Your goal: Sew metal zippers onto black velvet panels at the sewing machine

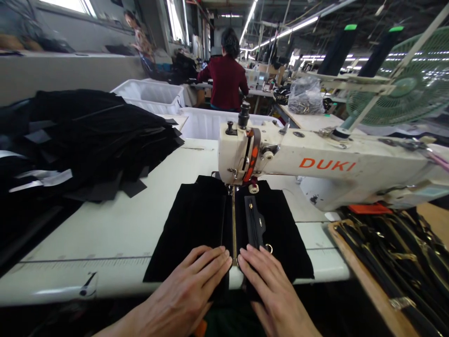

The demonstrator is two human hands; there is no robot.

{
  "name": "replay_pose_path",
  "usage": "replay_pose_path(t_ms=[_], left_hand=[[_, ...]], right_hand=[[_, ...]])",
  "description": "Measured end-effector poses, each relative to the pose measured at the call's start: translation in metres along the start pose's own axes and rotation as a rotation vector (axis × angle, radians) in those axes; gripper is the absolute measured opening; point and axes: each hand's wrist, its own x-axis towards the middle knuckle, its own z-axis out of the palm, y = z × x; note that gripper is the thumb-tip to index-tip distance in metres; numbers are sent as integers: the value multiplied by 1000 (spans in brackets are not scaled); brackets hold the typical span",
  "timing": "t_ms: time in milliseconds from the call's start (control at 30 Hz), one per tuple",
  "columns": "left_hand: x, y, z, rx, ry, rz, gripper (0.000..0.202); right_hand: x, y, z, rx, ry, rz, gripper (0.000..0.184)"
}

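Note:
A black velvet-like fabric piece (191, 224) lies on the white sewing table (115, 229), under the needle of a white DUKI sewing machine (315, 164). A gold zipper (234, 224) runs down the middle of the fabric toward me. My left hand (196, 281) lies flat on the fabric left of the zipper, fingers stretched out. My right hand (266, 281) lies flat on the right side, fingers extended, beside a small black tab (254, 220) and a metal ring (269, 248).
A large pile of black fabric pieces (87, 135) fills the table's left. A wooden tray of black zippers (396, 252) sits at the right. White bins (150, 96) stand behind. A green fan (414, 84) is at the right. A person in a red top (226, 77) works farther back.

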Motion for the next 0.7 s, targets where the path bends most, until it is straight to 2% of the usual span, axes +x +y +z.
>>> replay_pose_path(t_ms=[67, 167, 267, 433, 500, 700], left_hand=[[0, 0, -1, -3, 2, 6, 82], [1, -1, -5, -55, 17, 5, 78], [2, -4, -9, -125, 12, -12, 74], [1, -4, -9, -123, -7, -6, 80], [0, -4, -7, -108, -8, -3, 84], [-7, -9, -1, -109, 38, 12, 83]], right_hand=[[-2, 1, -3, -39, 6, -26, 62], [-5, 2, -9, 17, 42, -37, 62], [-3, 1, -9, 127, 110, 26, 36], [3, -3, 1, 204, 198, 117, 17], [3, -4, 3, 208, 212, 135, 17], [3, -4, 2, 159, 126, 137, 41]])
